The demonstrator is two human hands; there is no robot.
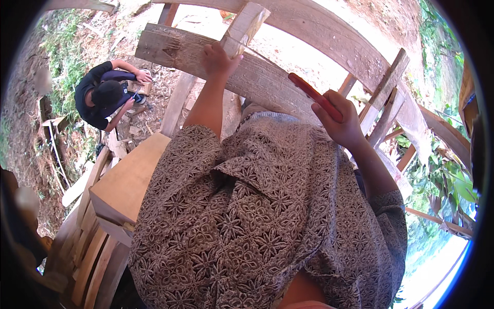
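My left hand [218,61] grips the near end of a short, pale length of squared timber [248,24]. That timber lies across a rough, weathered plank [188,54]. To the right, my right hand [339,116] is closed around the red handle of a saw [314,95]. Its thin blade, seen almost edge-on, runs up and left to the timber beside my left fingers. Whether the teeth have cut into the wood is too fine to make out.
A person in dark clothes and a cap [105,95] crouches at the left, hands at a small wood piece. A smooth pale board [131,175] and stacked planks [95,257] stand at my lower left. A long curved-looking beam [329,31] and crossed timbers [383,98] lie ahead and right.
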